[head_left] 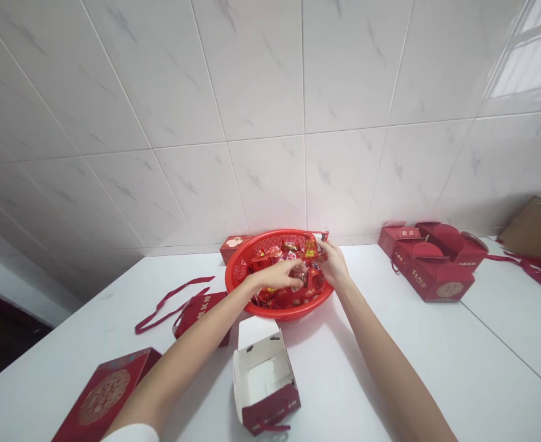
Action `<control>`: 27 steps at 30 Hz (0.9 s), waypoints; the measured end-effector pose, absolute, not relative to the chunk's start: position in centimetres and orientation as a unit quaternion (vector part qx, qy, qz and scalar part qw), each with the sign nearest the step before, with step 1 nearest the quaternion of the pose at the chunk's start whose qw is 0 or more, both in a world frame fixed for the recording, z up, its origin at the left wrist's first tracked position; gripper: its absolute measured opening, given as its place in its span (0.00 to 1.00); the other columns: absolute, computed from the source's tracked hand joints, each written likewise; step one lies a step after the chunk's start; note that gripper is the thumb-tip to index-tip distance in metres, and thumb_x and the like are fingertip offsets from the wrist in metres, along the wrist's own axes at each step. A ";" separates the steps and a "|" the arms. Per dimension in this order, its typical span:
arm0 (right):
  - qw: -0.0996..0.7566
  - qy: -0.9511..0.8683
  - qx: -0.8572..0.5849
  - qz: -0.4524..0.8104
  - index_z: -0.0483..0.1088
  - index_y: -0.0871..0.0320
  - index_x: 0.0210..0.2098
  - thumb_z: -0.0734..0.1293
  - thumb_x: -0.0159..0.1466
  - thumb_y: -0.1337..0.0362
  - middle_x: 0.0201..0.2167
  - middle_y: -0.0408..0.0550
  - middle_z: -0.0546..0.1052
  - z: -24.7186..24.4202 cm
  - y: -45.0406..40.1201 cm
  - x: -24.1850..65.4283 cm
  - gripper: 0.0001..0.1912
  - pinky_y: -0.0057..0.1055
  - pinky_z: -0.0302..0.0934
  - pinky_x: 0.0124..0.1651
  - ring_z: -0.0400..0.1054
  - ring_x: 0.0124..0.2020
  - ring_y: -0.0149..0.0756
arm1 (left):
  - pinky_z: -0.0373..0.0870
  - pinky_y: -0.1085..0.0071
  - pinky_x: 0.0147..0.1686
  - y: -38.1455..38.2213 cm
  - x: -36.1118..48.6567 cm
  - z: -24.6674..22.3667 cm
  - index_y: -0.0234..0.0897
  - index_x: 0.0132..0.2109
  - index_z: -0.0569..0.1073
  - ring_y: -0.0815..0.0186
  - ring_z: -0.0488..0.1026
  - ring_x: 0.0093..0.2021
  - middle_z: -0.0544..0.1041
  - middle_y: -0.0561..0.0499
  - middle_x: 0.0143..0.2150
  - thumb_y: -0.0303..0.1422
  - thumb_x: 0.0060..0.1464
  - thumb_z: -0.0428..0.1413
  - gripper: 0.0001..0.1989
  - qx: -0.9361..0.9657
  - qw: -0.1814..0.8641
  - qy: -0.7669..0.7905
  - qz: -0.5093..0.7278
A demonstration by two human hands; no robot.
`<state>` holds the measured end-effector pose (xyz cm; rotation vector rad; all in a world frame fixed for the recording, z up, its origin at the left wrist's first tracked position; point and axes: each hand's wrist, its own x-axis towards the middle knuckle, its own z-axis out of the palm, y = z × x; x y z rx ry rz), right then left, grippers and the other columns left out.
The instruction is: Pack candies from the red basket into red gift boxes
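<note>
A red plastic basket full of wrapped candies stands against the wall. My left hand reaches into it, fingers curled around a dark, shiny wrapped candy. At the basket's right rim, my right hand pinches a red packet with gold characters, partly lifted above the other sweets. In front of the basket sits an open gift box, white inside and dark red outside, its flap raised towards the basket. Nothing shows inside it.
A red box with a ribbon and a larger dark red box lie to the left. A small red box stands behind the basket. Several red gift boxes, loose ribbons and a brown cardboard box are on the right.
</note>
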<state>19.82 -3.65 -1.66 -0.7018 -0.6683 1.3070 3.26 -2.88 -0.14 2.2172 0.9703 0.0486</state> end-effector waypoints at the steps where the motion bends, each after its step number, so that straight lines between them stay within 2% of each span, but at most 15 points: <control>1: 0.688 -0.295 -0.315 0.584 0.73 0.56 0.27 0.77 0.44 0.60 0.24 0.40 0.79 -1.6 -3.7 19.8 0.13 0.27 0.63 0.28 0.72 0.27 0.34 | 0.71 0.67 0.41 -3.0 2.8 0.2 0.37 0.48 0.70 0.60 0.75 0.41 0.76 0.48 0.42 0.31 0.52 0.58 0.15 0.838 0.392 0.373 0.075; 5: 0.684 -0.288 -0.319 0.590 0.73 0.56 0.26 0.77 0.43 0.61 0.24 0.40 0.79 -1.2 -4.0 19.7 0.13 0.27 0.63 0.27 0.71 0.26 0.34 | 0.70 0.66 0.50 -3.9 0.9 1.5 0.38 0.52 0.72 0.57 0.68 0.59 0.72 0.45 0.56 0.32 0.51 0.59 0.19 0.786 0.459 0.356 0.212; 8: 0.675 -0.298 -0.319 0.594 0.73 0.56 0.26 0.77 0.44 0.62 0.24 0.40 0.79 -1.0 -4.2 19.7 0.12 0.27 0.62 0.26 0.71 0.25 0.34 | 0.70 0.65 0.51 -5.3 -0.6 2.8 0.38 0.53 0.73 0.55 0.65 0.62 0.70 0.44 0.60 0.34 0.51 0.61 0.21 0.778 0.463 0.345 0.248; 11: 0.663 -0.309 -0.325 0.600 0.73 0.56 0.26 0.76 0.45 0.63 0.25 0.40 0.79 -0.7 -4.4 19.8 0.11 0.27 0.63 0.28 0.72 0.28 0.35 | 0.70 0.64 0.52 -7.6 -2.2 4.5 0.38 0.54 0.74 0.56 0.67 0.59 0.72 0.44 0.59 0.35 0.50 0.63 0.23 0.789 0.467 0.324 0.234; 15: 0.661 -0.326 -0.307 0.602 0.74 0.55 0.29 0.75 0.47 0.63 0.28 0.41 0.80 0.5 -5.3 19.9 0.10 0.28 0.65 0.32 0.73 0.32 0.36 | 0.67 0.66 0.55 -11.3 -4.0 7.0 0.41 0.57 0.73 0.58 0.71 0.56 0.75 0.47 0.57 0.33 0.48 0.66 0.27 0.811 0.493 0.295 0.107; 18: 0.655 -0.368 -0.287 0.595 0.75 0.56 0.31 0.75 0.47 0.63 0.30 0.41 0.79 2.1 -7.0 19.6 0.11 0.29 0.66 0.34 0.72 0.34 0.36 | 0.65 0.70 0.55 -13.9 -4.9 7.9 0.43 0.54 0.77 0.59 0.71 0.55 0.75 0.49 0.57 0.35 0.52 0.64 0.21 0.846 0.418 0.329 0.046; 20: 0.643 -0.401 -0.279 0.589 0.76 0.55 0.33 0.75 0.47 0.63 0.32 0.42 0.79 3.2 -8.4 19.3 0.13 0.28 0.66 0.35 0.72 0.35 0.36 | 0.65 0.72 0.50 -15.3 -5.5 8.0 0.43 0.49 0.80 0.61 0.73 0.50 0.76 0.50 0.52 0.38 0.57 0.59 0.13 0.860 0.329 0.388 0.038; 22: 0.632 -0.433 -0.274 0.581 0.76 0.55 0.34 0.76 0.48 0.61 0.34 0.43 0.79 4.1 -10.0 18.9 0.13 0.29 0.67 0.36 0.71 0.36 0.37 | 0.65 0.73 0.44 -16.4 -6.1 7.7 0.43 0.46 0.81 0.62 0.73 0.45 0.77 0.49 0.46 0.40 0.58 0.57 0.13 0.850 0.271 0.451 0.023; 24: 0.617 -0.474 -0.269 0.568 0.76 0.53 0.36 0.76 0.51 0.59 0.35 0.44 0.79 4.7 -11.6 18.6 0.13 0.29 0.67 0.37 0.71 0.37 0.37 | 0.65 0.74 0.38 -17.0 -6.8 7.3 0.43 0.46 0.81 0.62 0.74 0.41 0.78 0.49 0.43 0.40 0.56 0.58 0.14 0.830 0.264 0.492 0.005; 27: 0.571 -0.558 -0.263 0.541 0.74 0.53 0.36 0.75 0.56 0.58 0.34 0.43 0.77 5.3 -13.8 18.3 0.12 0.29 0.66 0.38 0.70 0.36 0.36 | 0.66 0.76 0.34 -17.0 -7.6 6.7 0.42 0.50 0.80 0.64 0.76 0.37 0.80 0.50 0.39 0.41 0.53 0.60 0.18 0.804 0.316 0.502 -0.026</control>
